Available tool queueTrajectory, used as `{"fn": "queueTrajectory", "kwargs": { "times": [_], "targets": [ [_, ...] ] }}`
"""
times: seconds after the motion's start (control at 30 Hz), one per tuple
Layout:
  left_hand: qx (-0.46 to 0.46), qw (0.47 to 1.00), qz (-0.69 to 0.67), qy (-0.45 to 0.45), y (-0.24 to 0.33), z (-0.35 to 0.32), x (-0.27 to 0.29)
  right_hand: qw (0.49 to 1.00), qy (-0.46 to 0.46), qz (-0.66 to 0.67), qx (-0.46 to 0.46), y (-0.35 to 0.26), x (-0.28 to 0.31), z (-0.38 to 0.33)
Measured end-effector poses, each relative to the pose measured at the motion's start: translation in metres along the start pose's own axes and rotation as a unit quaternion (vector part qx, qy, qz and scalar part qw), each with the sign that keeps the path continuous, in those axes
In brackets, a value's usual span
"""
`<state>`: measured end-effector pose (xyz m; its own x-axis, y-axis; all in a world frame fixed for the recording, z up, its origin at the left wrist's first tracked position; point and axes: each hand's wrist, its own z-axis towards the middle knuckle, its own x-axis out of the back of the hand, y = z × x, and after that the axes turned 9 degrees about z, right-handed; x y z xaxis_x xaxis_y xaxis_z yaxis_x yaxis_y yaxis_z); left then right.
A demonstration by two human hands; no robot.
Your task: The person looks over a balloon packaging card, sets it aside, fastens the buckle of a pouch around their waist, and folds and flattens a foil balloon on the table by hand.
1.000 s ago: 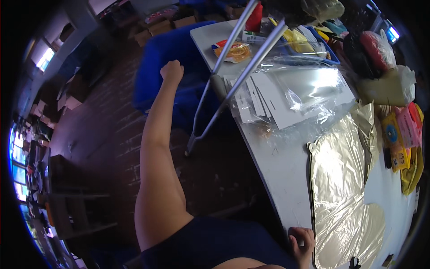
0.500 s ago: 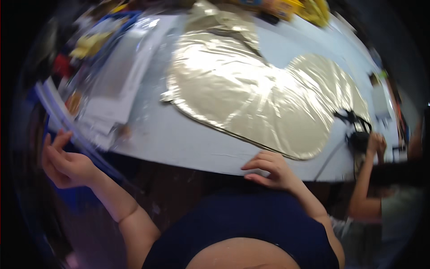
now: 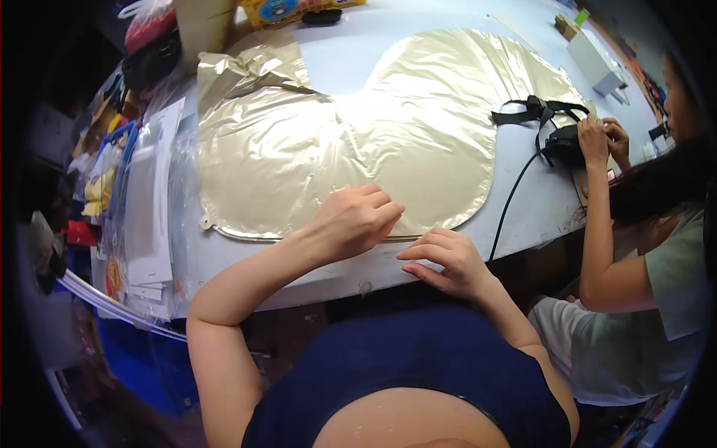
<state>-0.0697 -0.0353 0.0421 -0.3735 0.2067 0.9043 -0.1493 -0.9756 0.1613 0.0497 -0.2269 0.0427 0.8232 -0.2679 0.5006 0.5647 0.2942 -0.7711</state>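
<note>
A flat, pale-gold foil balloon [image 3: 429, 153] with rounded lobes and crinkled seams lies across the white table. One small tab [image 3: 207, 222] with a hole sticks out at its near left corner. Over the balloon's near edge is my left hand [image 3: 357, 222], its fingers curled in and pointing right; what they hold, if anything, is hidden. Just to the right of it, at the balloon's near edge, my right hand [image 3: 448, 261] has its fingers stretched out and thumb apart, with nothing visible in it.
To the right a co-worker's hands [image 3: 597, 142] are at a black device [image 3: 565, 145] with straps and a cable. Clear plastic sleeves and papers [image 3: 153, 216] lie at the table's left. A blue bin [image 3: 146, 362] stands below. A yellow packet [image 3: 280, 9] lies at the back.
My left hand has swung from beyond the table's left edge to the balloon's near edge, its fingers now curled. The view has turned left; my right hand keeps much the same pose.
</note>
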Motion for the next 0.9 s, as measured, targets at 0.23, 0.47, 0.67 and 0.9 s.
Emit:
{"fn": "queueTrajectory", "kwargs": {
  "times": [0.23,0.47,0.67,0.9],
  "targets": [
    [-0.009,0.998,-0.052,-0.028,-0.003,0.028,-0.042,0.996,0.059,-0.06,0.015,0.017,0.018,-0.012],
    [-0.007,0.998,-0.043,-0.043,-0.005,0.035,-0.043,0.998,0.039,-0.04,0.006,0.032,0.025,-0.017],
    [-0.003,0.997,-0.045,-0.057,-0.004,0.036,-0.043,0.999,0.042,-0.023,-0.001,0.036,0.018,-0.015],
    [0.008,0.996,-0.059,-0.066,-0.006,0.034,-0.046,0.999,0.044,-0.017,0.007,0.039,0.01,-0.009]
  ]
}}
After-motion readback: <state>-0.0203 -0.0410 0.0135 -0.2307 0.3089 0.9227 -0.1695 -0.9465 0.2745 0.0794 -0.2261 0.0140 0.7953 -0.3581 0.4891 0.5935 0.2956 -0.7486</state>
